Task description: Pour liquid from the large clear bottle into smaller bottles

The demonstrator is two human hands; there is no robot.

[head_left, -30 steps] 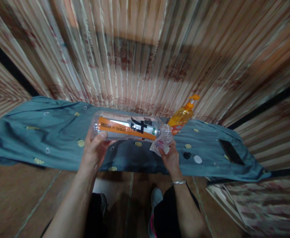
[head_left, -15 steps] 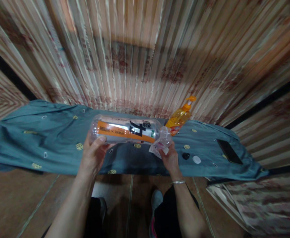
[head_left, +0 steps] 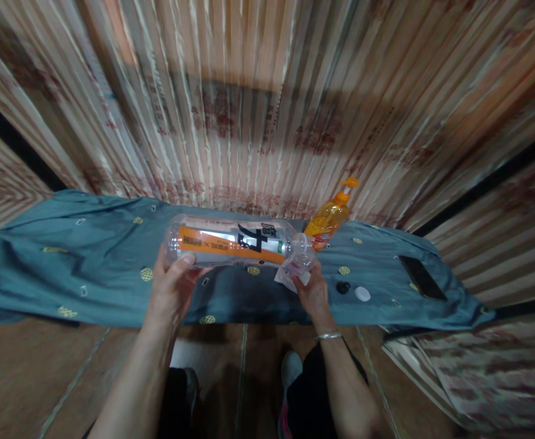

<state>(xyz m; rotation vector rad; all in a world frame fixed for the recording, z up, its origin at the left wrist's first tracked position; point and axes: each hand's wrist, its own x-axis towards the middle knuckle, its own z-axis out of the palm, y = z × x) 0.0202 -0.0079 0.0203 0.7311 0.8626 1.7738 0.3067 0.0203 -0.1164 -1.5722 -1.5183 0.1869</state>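
Note:
A big clear plastic bottle with an orange and white label lies on its side in the air over the cloth, its neck pointing right. My left hand is closed around its base end, thumb in front and the other fingers mostly hidden beneath. At the neck, my right hand pinches a white tissue against the bottle. No cap shows on the mouth. Just behind the neck stands an orange pump bottle of yellow liquid.
A green patterned cloth covers the narrow table. To the right of my right hand lie a small black object, a white round cap and a dark phone. A pleated curtain hangs behind.
The clear bottle has turned slightly about its length, so its black lettering shows differently. Both hands keep almost the same places, and the view has shifted a little.

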